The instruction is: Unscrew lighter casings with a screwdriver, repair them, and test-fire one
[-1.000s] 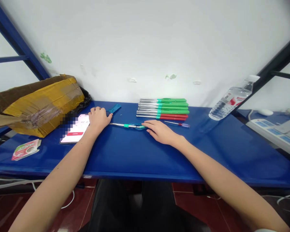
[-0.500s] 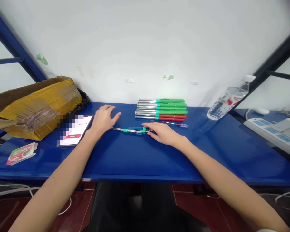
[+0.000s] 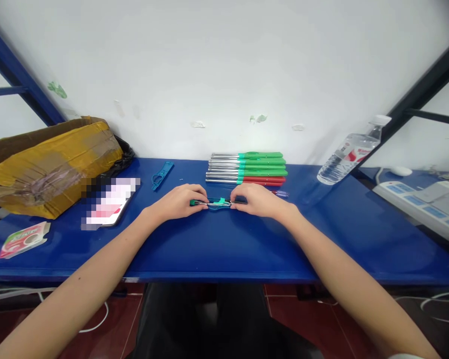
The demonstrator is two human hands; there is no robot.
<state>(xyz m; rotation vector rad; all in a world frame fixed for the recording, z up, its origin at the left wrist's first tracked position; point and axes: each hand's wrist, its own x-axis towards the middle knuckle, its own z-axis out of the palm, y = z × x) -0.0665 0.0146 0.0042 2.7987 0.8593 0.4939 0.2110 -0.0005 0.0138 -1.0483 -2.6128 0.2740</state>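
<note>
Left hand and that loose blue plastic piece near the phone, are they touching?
Apart. The head view plainly shows a strip of bare blue tabletop between the left hand and the loose blue plastic piece.

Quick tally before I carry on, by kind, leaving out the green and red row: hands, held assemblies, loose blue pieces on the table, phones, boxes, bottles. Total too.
Left hand and right hand: 2
Held assembly: 1
Loose blue piece: 1
Phone: 1
Box: 1
Bottle: 1
Total: 7
</note>
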